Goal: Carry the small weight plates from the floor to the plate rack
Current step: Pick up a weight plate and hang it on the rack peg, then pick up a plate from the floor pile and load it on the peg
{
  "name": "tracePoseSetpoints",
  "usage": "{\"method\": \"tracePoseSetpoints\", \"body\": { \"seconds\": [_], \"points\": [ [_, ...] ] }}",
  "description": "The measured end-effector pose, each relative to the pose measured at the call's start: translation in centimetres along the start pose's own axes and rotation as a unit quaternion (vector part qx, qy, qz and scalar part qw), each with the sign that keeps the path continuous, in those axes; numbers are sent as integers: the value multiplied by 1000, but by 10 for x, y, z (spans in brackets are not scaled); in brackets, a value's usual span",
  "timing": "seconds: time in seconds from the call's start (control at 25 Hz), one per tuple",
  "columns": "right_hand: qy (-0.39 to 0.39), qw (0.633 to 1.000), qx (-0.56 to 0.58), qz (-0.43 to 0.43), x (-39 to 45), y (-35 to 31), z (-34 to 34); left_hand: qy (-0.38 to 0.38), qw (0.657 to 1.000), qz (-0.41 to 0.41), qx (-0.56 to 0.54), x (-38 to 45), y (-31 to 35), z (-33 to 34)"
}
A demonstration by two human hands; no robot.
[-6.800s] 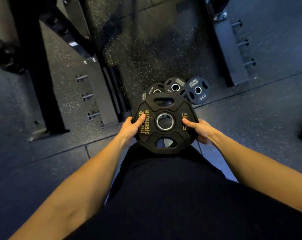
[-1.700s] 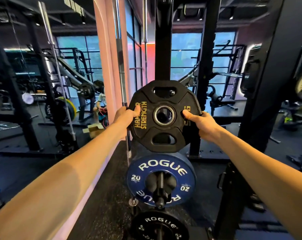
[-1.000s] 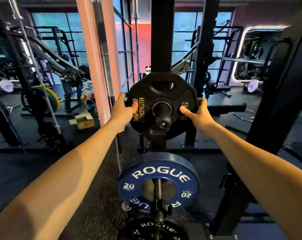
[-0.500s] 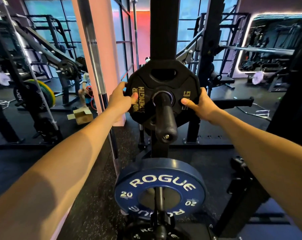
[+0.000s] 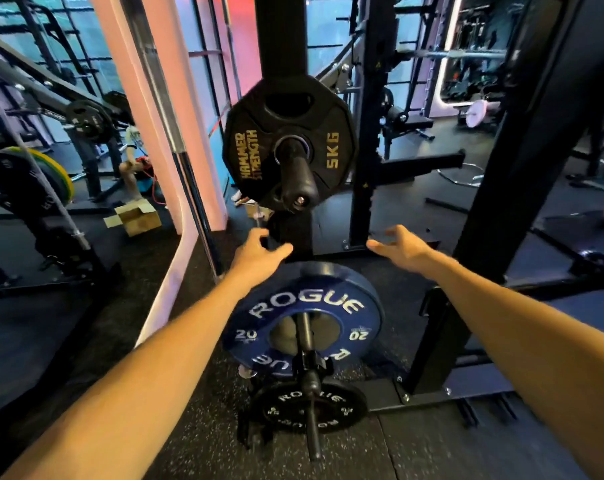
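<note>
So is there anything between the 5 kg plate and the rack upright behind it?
Nothing visible. The 5 kg plate is threaded on the storage peg close to the upright; both hands are off it.

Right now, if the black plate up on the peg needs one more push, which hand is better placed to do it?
Probably the left hand. It hangs almost straight below the black plate, while the right hand sits off to the side. Both hands are free, and the difference is small.

A gym — weight plates (image 5: 290, 147), squat racks (image 5: 373, 116).
</note>
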State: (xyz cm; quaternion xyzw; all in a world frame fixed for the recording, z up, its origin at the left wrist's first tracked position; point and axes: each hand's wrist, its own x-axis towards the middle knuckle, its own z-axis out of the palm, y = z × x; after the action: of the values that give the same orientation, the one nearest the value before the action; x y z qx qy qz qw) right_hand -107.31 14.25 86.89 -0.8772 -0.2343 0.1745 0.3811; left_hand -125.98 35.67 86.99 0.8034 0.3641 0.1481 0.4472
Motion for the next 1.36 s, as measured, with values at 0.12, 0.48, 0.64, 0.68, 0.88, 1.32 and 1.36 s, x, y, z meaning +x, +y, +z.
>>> {"method": "tracePoseSetpoints", "body": {
  "seconds": [0.12, 0.48, 0.64, 0.68, 0.88, 1.32, 1.36],
  "points": [
    [12, 997, -19, 75, -58, 81, 15, -134, 989, -25, 49, -39, -36, 73],
    [10, 927, 30, 375, -318, 325, 53, -481, 853, -49, 196, -210, -104, 293],
    [3, 871, 83, 484, -430, 397, 66, -552, 784, -34, 280, -290, -111, 359],
    [-4, 859, 92, 504, -455, 412, 67, -568, 769, -26, 293, -308, -110, 375],
    [-41, 824, 146, 546, -549, 481, 49, -615, 704, -15, 356, -394, -95, 453],
    [36, 800, 223, 556, -522, 654, -141, -623, 694, -7, 362, -415, 33, 679],
    [25, 804, 227, 549, -508, 669, -155, -626, 685, -2, 371, -407, 45, 706]
  ]
}}
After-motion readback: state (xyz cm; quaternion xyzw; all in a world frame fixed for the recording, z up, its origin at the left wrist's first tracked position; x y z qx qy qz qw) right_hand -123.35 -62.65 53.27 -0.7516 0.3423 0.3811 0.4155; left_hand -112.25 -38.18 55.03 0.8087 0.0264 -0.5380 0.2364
